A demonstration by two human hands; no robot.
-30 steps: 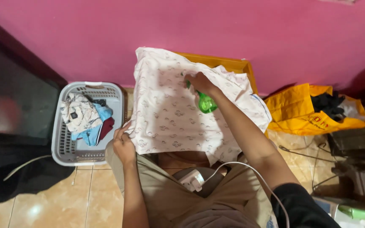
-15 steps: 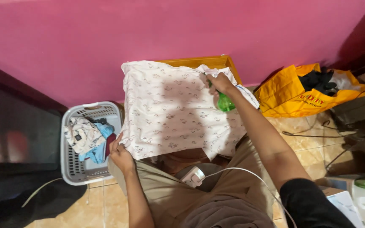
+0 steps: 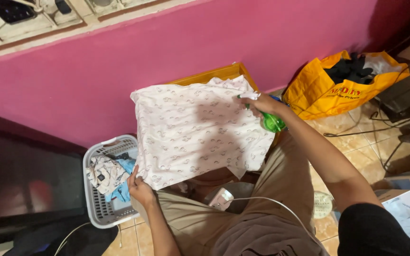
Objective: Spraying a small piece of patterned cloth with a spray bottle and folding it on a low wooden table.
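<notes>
A: What do the person's hands hold?

B: The right hand [image 3: 262, 102] is wrapped around a green spray bottle [image 3: 272, 122], nozzle toward the far edge of the patterned white cloth [image 3: 195, 132]. The left hand [image 3: 138, 186] pinches the cloth's near left corner, fingers closed on the fabric.

A: Has anything changed in the last second?

B: The right hand, with the bottle, has drifted from the cloth's middle to its far right edge. The left hand keeps the same corner. The cloth lies flatter over the yellow board [image 3: 214, 74], so smoothing and dampening look well along.

A: And around them?

B: A grey laundry basket [image 3: 101, 213] of crumpled clothes sits just left, a yellow bag [image 3: 328, 95] to the right, and a white iron [image 3: 220, 198] near the lap.
</notes>
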